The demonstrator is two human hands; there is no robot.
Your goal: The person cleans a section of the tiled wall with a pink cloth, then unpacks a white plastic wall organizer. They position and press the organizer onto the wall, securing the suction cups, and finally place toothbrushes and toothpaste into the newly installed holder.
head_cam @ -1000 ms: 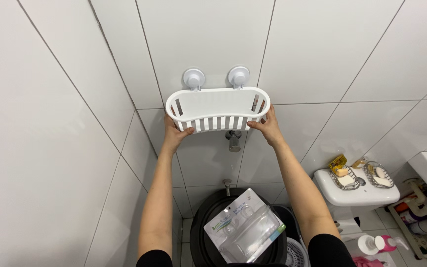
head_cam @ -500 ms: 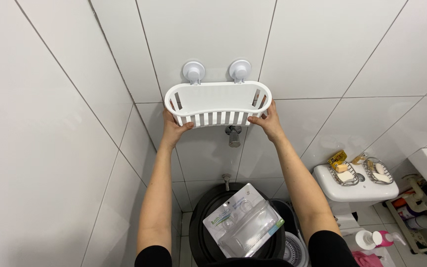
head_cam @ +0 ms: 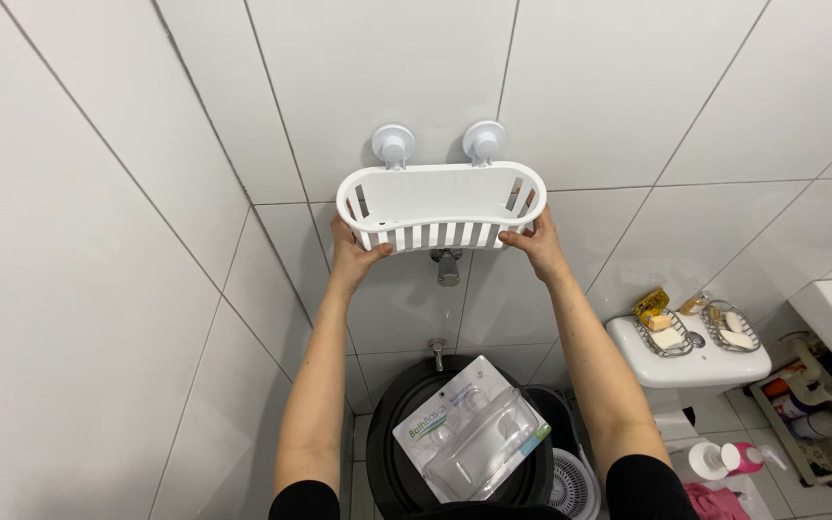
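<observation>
Both arms are raised toward the white tiled wall, and between the two hands sits a white plastic shower caddy (head_cam: pixel 440 207), oval with a slotted front, pressed flat against the tiles. The left hand (head_cam: pixel 355 252) cups the caddy's lower left corner from beneath, fingers curled up onto the slotted front and closed on it. The right hand (head_cam: pixel 534 247) grips the lower right corner the same way, thumb lying along the bottom edge and fingers wrapped behind the end. Just above the hands, two round white suction cups (head_cam: pixel 393 144) sit on the tile, touching the caddy's back rim. Directly below the caddy, between the forearms, a small metal tap (head_cam: pixel 447 268) sticks out of the wall. Further down, near the elbows, a clear plastic blister package with a white and teal card (head_cam: pixel 474 429) lies on a round black bucket (head_cam: pixel 389 453). Off to the side of the right arm, a white ledge (head_cam: pixel 690 361) carries two wire soap dishes (head_cam: pixel 669 336) with pale bars in them, and a white pump bottle with a pink top (head_cam: pixel 721 458) stands lower down, well apart from the hands.
</observation>
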